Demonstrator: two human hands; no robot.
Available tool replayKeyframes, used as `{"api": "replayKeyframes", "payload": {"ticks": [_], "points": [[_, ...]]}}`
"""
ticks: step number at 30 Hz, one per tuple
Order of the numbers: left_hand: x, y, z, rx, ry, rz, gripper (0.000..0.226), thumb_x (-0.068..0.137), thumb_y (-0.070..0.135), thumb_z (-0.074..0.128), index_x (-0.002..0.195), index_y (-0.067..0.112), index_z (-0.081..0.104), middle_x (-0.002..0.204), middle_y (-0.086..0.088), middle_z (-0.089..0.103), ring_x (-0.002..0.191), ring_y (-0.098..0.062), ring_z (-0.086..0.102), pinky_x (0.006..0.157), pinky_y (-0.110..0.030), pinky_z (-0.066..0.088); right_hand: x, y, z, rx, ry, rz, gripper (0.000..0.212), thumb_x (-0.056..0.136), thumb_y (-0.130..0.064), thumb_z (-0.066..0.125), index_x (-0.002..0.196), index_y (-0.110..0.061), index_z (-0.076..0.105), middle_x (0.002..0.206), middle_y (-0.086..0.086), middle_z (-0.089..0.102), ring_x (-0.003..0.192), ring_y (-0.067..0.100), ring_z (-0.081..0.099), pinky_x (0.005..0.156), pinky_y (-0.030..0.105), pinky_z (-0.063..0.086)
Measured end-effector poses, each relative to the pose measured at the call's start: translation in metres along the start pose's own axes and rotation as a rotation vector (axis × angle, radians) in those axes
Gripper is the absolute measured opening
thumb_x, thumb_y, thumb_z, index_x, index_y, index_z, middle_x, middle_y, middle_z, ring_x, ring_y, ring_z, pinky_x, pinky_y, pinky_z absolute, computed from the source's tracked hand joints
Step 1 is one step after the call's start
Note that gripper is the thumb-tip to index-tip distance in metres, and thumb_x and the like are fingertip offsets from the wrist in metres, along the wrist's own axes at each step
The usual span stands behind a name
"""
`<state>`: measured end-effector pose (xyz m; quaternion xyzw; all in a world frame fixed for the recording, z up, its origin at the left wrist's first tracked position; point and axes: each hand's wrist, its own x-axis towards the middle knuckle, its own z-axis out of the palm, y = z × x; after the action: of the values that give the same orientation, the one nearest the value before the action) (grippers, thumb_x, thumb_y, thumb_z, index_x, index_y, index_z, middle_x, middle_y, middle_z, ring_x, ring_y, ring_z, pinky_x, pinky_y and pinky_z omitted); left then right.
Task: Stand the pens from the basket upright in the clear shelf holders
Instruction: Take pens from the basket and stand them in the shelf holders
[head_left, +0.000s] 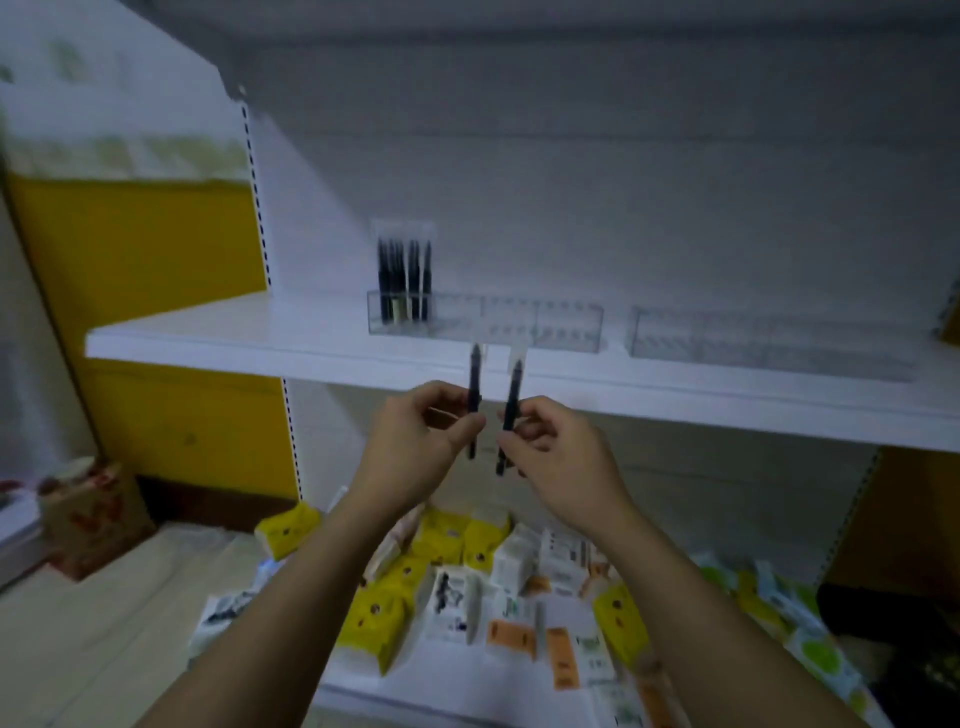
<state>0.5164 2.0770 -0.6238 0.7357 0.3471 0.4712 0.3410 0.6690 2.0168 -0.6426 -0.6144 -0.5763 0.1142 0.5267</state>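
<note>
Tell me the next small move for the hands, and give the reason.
Probably raise the left hand and lower its pen into the clear holder, beside the standing pens at its left end. Both it and the right hand pinch a dark pen roughly upright below the shelf front, and the holder's other compartments look empty.

We log white shelf (234, 332) | left clear holder (540, 322) on it, dark pens (405, 270) upright inside | right clear holder (769, 340) just beside.

hands (415, 441) 2 | held pens (475, 379) 2 | clear holders (545, 322) 2 | standing pens (405, 275) blurred
</note>
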Motion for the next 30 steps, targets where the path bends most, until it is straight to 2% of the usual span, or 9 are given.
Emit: {"api": "replayKeyframes", "payload": {"ticks": [6,8,12,18,23,27,30], "points": [[0.048,0.021,-0.037,0.001,0.083,0.064,0.008,0.085,0.021,0.071,0.092,0.026,0.071,0.085,0.01,0.071,0.081,-0.007,0.067,0.079,-0.035,0.059,0.051,-0.044,-0.008,0.032,-0.003,-0.076,0.011,0.087,-0.02,0.069,0.092,-0.029,0.068,0.073,-0.009,0.067,0.067,0.009,0.065,0.07,0.04,0.059],[0.065,0.023,-0.047,-0.022,0.101,0.066,0.007,0.087,0.021,0.07,0.092,0.026,0.07,0.084,0.009,0.071,0.078,-0.006,0.067,0.075,-0.032,0.06,0.07,-0.054,-0.005,0.035,-0.014,-0.103,0.009,0.088,-0.021,0.068,0.095,-0.026,0.069,0.076,-0.006,0.068,0.073,0.015,0.067,0.071,0.043,0.059],[0.1,0.022,-0.065,-0.014,0.133,0.079,0.017,0.09,0.02,0.066,0.106,0.017,0.071,0.087,0.006,0.073,0.077,-0.007,0.069,0.07,-0.027,0.06,0.109,-0.071,0.003,0.024,-0.013,-0.154,0.009,0.09,-0.022,0.066,0.099,-0.022,0.069,0.079,-0.002,0.069,0.076,0.018,0.066,0.074,0.044,0.058],[0.152,0.019,-0.088,0.01,0.171,0.116,0.015,0.089,0.016,0.066,0.102,0.022,0.07,0.079,0.008,0.073,0.071,-0.003,0.068,0.066,-0.022,0.058,0.172,-0.084,0.014,-0.011,0.016,-0.189,0.008,0.089,-0.02,0.065,0.096,-0.02,0.07,0.08,-0.01,0.067,0.076,0.012,0.065,0.076,0.04,0.058],[0.194,0.013,-0.079,0.103,0.238,0.185,0.015,0.085,0.022,0.071,0.095,0.03,0.064,0.079,0.01,0.071,0.068,0.001,0.067,0.055,-0.014,0.054,0.22,-0.078,0.028,0.015,0.047,-0.18,0.016,0.086,-0.017,0.069,0.093,-0.029,0.061,0.078,-0.001,0.07,0.074,0.016,0.069,0.074,0.044,0.059],[0.215,-0.002,-0.065,0.219,0.278,0.221,0.015,0.084,0.024,0.072,0.093,0.032,0.064,0.079,0.015,0.067,0.069,-0.003,0.066,0.066,-0.026,0.06,0.244,-0.064,0.045,-0.058,0.029,-0.192,0.013,0.086,-0.021,0.069,0.087,-0.028,0.059,0.075,-0.002,0.07,0.073,0.015,0.068,0.072,0.04,0.059],[0.223,-0.012,-0.059,0.308,0.291,0.233,0.015,0.085,0.024,0.071,0.099,0.027,0.067,0.077,0.015,0.064,0.072,-0.003,0.064,0.07,-0.028,0.059,0.255,-0.056,0.053,-0.081,0.038,-0.198,0.009,0.086,-0.025,0.069,0.088,-0.027,0.06,0.072,-0.002,0.07,0.07,0.011,0.067,0.066,0.029,0.054]]}}
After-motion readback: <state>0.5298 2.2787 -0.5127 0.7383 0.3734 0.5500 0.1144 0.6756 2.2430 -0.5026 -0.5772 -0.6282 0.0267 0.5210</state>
